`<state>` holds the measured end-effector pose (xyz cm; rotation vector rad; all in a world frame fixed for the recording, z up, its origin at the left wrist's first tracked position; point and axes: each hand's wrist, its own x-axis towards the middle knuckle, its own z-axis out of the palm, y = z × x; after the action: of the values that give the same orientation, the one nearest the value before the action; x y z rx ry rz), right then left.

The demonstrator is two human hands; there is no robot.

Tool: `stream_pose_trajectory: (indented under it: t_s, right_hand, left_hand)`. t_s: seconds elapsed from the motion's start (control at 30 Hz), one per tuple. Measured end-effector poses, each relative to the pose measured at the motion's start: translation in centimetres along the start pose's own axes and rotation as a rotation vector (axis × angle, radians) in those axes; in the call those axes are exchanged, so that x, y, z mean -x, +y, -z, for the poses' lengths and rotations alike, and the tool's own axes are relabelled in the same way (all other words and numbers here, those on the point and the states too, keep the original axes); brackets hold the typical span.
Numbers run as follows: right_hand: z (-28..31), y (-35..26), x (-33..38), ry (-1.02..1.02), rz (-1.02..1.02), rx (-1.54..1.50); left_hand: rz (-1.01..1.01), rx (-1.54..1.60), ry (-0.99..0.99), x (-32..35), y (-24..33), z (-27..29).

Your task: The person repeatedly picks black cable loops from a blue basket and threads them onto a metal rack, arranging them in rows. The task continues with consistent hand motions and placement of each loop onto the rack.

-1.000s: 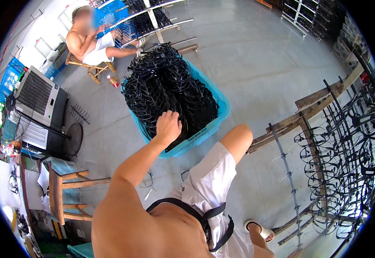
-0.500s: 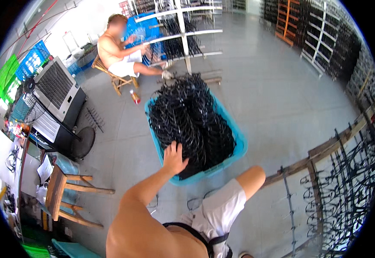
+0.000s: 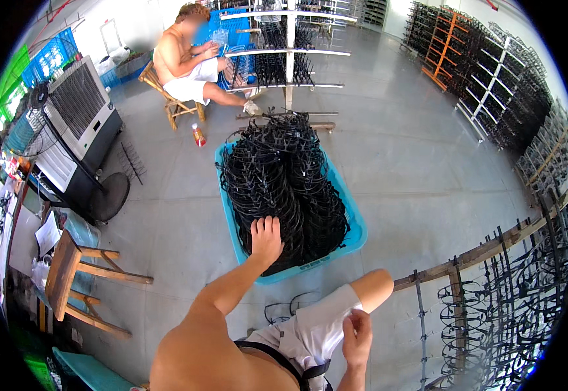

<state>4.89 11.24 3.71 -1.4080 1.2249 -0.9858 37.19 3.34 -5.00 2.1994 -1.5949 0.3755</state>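
A light blue plastic tub (image 3: 357, 236) stands on the floor before me, heaped with long rows of black eyeglass frames (image 3: 258, 176). My left hand (image 3: 266, 239) rests on the near left part of the heap, its fingers lying over the frames. My right hand (image 3: 357, 333) is above my right thigh, with bent fingers drawn together; what they hold, if anything, is hidden. Thin black eyeglass frames (image 3: 290, 307) show low down between the tub and my shorts.
Beside the right side, a wooden rail (image 3: 473, 255) carries racks of frames (image 3: 493, 313). A wooden stool (image 3: 69, 274), a pedestal fan (image 3: 109, 195) and an air cooler (image 3: 78, 124) stand left. Ahead, a seated co-worker (image 3: 179, 62) is by a white rack (image 3: 290, 65); a red-labelled bottle (image 3: 198, 135) is near.
My right hand has come into view above my thigh. My left hand stays on the heap, its fingers closer together. The view has shifted slightly; the co-worker's hands are raised closer together.
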Motion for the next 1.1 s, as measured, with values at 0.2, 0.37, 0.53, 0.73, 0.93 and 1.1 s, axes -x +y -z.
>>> stream_pose_trajectory:
  t_s: [0.2,0.37,0.53,0.73,0.93,1.1]
  right_hand:
    - [-5.7,0.8,-6.0,-0.334,0.001,0.083]
    - [-11.7,1.9,-10.1,-0.48,-0.302,-0.371]
    - [-15.9,0.9,-13.9,-0.344,-0.384,-0.87]
    - [-15.4,4.0,-17.6,-0.496,-0.488,-1.058]
    - [-13.2,3.0,-16.1,-0.535,-0.57,-1.144]
    - [-13.2,4.7,-15.8,-0.405,-0.562,-1.131]
  left_hand:
    - [-0.053,0.063,-0.086,-2.2,-0.2,2.8]
    - [0.017,0.252,-0.195,-4.5,1.9,7.5]
    - [-0.04,0.359,-0.179,-4.8,3.3,9.3]
    - [-0.183,0.367,-0.224,-2.4,5.6,9.0]
    - [-0.273,0.856,-0.149,-0.4,6.1,7.7]
    - [0.225,0.845,-0.241,-1.5,4.6,5.0]
